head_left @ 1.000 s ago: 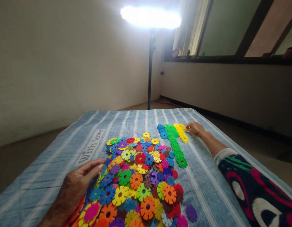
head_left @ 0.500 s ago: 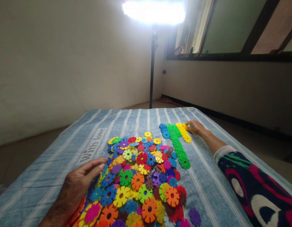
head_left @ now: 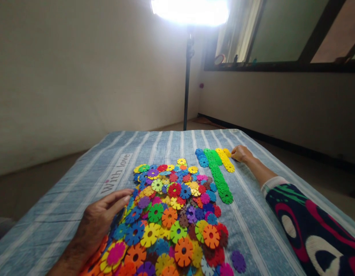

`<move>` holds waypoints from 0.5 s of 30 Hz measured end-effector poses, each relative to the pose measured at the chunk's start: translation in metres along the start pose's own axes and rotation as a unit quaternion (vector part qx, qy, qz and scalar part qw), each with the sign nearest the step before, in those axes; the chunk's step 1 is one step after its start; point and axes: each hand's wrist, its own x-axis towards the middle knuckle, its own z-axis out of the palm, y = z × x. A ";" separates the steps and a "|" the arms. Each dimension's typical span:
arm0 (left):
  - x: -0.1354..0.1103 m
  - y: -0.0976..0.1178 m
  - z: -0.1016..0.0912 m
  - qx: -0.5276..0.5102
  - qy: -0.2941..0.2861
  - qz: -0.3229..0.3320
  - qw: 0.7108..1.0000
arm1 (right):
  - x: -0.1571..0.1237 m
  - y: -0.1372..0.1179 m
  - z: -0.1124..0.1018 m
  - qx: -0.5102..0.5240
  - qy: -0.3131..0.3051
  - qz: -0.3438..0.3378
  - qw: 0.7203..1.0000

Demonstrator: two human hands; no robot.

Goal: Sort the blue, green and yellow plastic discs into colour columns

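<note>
A heap of flat, many-coloured toothed discs (head_left: 171,214) covers the near middle of a blue striped cloth (head_left: 79,199). Beyond it lie three sorted rows: a short blue row (head_left: 200,157), a long green row (head_left: 219,176) and a yellow row (head_left: 226,160). My left hand (head_left: 99,218) rests flat on the heap's left edge with its fingers stretched out. My right hand (head_left: 241,153) reaches far across to the top end of the yellow row, fingertips pinched together against a yellow disc there.
A light stand (head_left: 188,76) with a bright lamp stands behind the cloth's far edge. A plain wall runs on the left, and a dark-framed window (head_left: 280,34) is at the right. One purple disc (head_left: 239,261) lies apart at the heap's near right.
The view has shifted slightly. My right hand has stayed at the top of the yellow row with small finger movements. My left hand has not moved on the heap.
</note>
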 end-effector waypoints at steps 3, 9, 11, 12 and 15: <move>0.001 -0.001 0.001 0.006 0.001 0.014 1.000 | -0.002 -0.002 0.000 0.000 -0.003 -0.002 1.000; -0.001 0.001 0.001 -0.006 -0.006 0.011 1.000 | -0.011 -0.003 -0.003 -0.005 0.010 -0.005 1.000; -0.004 0.003 0.002 -0.020 -0.006 0.015 1.000 | -0.018 -0.004 -0.006 -0.005 0.017 -0.011 1.000; -0.006 0.004 0.002 -0.028 -0.002 0.023 0.999 | -0.023 -0.005 -0.008 -0.004 0.020 -0.016 1.000; -0.009 0.005 0.003 -0.051 -0.001 0.026 0.998 | -0.041 -0.011 -0.015 0.003 0.034 -0.039 0.999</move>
